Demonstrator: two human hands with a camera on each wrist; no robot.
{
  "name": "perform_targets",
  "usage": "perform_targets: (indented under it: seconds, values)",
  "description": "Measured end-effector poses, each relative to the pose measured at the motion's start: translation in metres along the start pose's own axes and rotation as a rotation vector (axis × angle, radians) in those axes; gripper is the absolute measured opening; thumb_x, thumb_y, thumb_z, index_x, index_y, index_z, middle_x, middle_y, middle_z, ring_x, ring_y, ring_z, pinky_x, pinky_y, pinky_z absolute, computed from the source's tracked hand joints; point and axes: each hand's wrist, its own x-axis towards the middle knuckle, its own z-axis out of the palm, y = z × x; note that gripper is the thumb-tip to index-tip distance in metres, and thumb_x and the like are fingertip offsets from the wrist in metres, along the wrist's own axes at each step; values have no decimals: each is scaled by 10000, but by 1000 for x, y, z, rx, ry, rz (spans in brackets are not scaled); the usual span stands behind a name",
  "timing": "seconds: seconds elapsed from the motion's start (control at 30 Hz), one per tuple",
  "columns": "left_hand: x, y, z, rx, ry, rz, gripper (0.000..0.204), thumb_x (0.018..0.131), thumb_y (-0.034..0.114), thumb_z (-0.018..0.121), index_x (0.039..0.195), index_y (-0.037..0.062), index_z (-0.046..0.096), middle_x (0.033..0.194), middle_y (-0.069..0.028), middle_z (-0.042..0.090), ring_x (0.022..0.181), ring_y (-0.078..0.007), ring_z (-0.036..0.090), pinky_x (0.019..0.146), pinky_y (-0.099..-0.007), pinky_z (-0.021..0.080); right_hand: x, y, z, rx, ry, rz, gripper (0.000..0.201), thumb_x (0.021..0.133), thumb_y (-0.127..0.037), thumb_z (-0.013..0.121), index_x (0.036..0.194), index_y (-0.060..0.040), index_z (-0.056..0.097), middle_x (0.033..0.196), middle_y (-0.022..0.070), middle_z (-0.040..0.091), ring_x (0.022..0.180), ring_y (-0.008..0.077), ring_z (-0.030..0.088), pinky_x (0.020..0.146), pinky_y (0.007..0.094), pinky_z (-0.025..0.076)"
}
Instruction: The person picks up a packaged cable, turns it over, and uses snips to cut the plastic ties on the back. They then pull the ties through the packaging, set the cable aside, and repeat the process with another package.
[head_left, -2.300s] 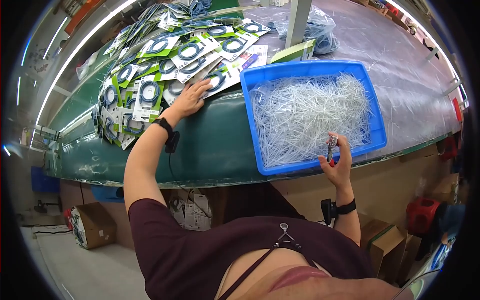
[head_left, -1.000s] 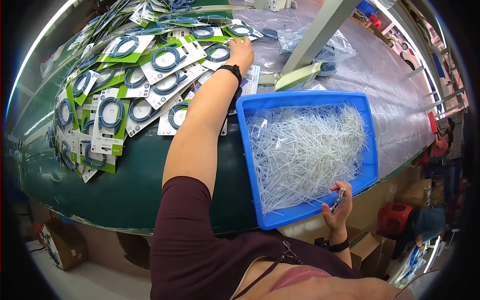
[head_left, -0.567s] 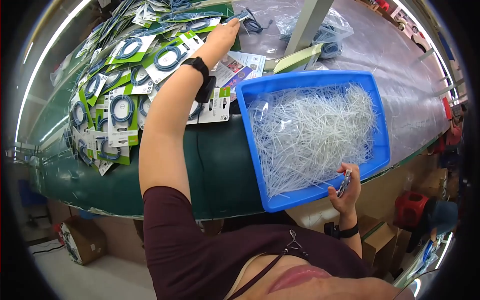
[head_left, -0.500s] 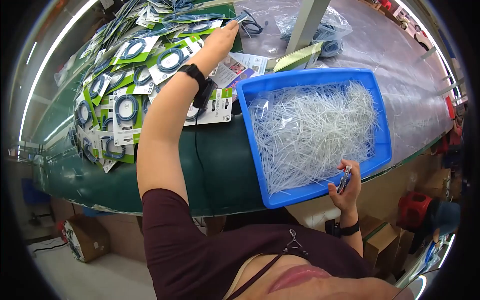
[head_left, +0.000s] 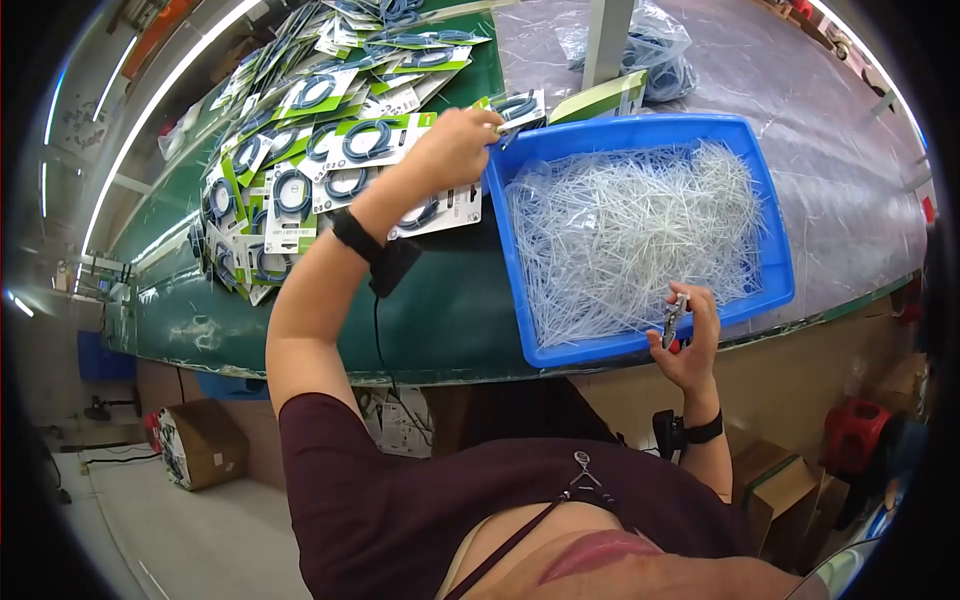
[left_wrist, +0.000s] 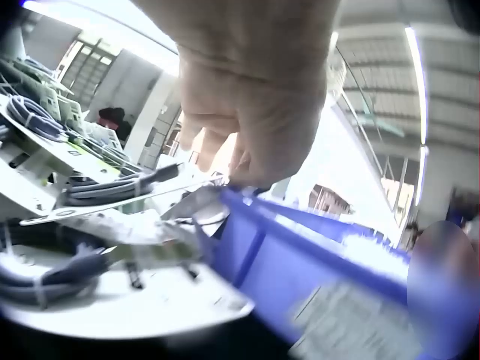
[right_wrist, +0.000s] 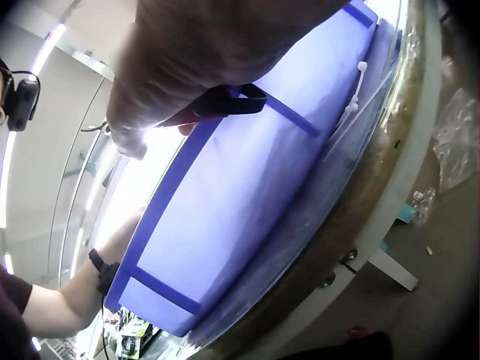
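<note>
My left hand (head_left: 455,148) is at the left rear corner of the blue tray (head_left: 640,128), pinching a carded cable (head_left: 520,106) that reaches out past its fingertips. In the left wrist view, fingers point down close to the tray's rim. White cable ties (head_left: 640,240) fill the tray in a loose heap. At the tray's front edge, my right hand (head_left: 692,345) curls round small metal cutters (head_left: 674,318) with red on the handle. The right wrist view shows their red and black handle (right_wrist: 240,101), partly hidden by the palm.
Many carded blue cables (head_left: 290,195) overlap in a pile across the left of the green table (head_left: 440,300). Behind the tray stand a grey post (head_left: 607,45) and a clear bag of cables (head_left: 660,60). A cardboard box (head_left: 205,440) sits on the floor.
My left hand went from the pile's front to its far side, took a carded cable, and has drawn it back to the tray's corner. The right hand keeps the cutters by the tray.
</note>
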Motion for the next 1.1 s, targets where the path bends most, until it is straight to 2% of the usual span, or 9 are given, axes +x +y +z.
perform_targets:
  seconds: [0.07, 0.17, 0.23, 0.27, 0.37, 0.5, 0.67, 0.93, 1.1]
  values:
    - [37, -20, -19, -100, -82, 13, 518, 782, 101, 589, 1296, 71, 527, 1236, -142, 592, 972, -318, 599, 871, -367, 499, 2, 1, 0, -4, 15, -15, 552, 728, -225, 758, 1187, -2, 546, 971, 114, 577, 872, 259, 538, 796, 356, 437]
    - [96, -33, -15, -413, -253, -413, 479, 786, 134, 573, 1262, 75, 561, 1199, -162, 616, 1052, -316, 593, 906, -349, 484, 4, 0, 2, -53, 51, -34, 564, 649, -148, 780, 1163, -40, 574, 984, 107, 588, 844, 268, 564, 705, 348, 475]
    - [119, -42, 39, -288, 252, -173, 436, 807, 261, 562, 1209, 101, 617, 1147, -190, 647, 1066, -347, 605, 914, -346, 478, 2, -3, 3, -58, 56, -36, 556, 669, -167, 775, 1168, -30, 571, 982, 107, 587, 849, 262, 557, 720, 346, 463]
    - [126, -50, 55, -290, 260, -163, 436, 807, 261, 562, 1209, 101, 617, 1147, -190, 647, 1066, -347, 605, 914, -346, 478, 2, -3, 3, -61, 55, -34, 551, 688, -185, 770, 1173, -20, 568, 981, 107, 585, 853, 256, 551, 734, 343, 452]
    - [139, -57, 83, -263, -305, -150, 476, 812, 310, 592, 1249, 119, 591, 1196, -177, 629, 1144, -350, 572, 997, -429, 426, 2, -1, 0, -81, 46, -29, 547, 706, -203, 765, 1178, -13, 566, 980, 107, 584, 855, 251, 544, 742, 340, 441]
    - [107, -40, 37, 321, -339, -120, 494, 859, 332, 540, 1310, 129, 547, 1248, -154, 606, 1192, -334, 538, 1025, -367, 394, 3, 1, 3, -77, 24, -37, 546, 703, -201, 764, 1181, -23, 569, 982, 108, 585, 848, 252, 546, 724, 340, 442]
    - [104, -36, 34, 190, -554, -294, 544, 832, 344, 551, 1338, 148, 521, 1180, -150, 644, 1130, -339, 578, 983, -401, 428, 4, 1, 5, -88, 48, -37, 540, 702, -201, 763, 1176, -27, 572, 988, 110, 587, 843, 253, 547, 713, 337, 441]
    - [124, -75, 102, -288, -139, -367, 471, 789, 246, 607, 1230, 82, 601, 1141, -174, 656, 1048, -374, 622, 915, -484, 475, 4, -2, 6, -142, 35, -38, 555, 669, -174, 773, 1167, -39, 570, 995, 110, 590, 837, 261, 555, 696, 342, 459]
    - [130, -114, 100, -459, -33, -549, 524, 812, 214, 609, 1295, 33, 515, 1105, -227, 652, 947, -352, 670, 824, -398, 528, 3, -1, 8, -166, 25, -32, 555, 660, -169, 776, 1161, -46, 573, 996, 108, 592, 817, 260, 551, 677, 344, 461]
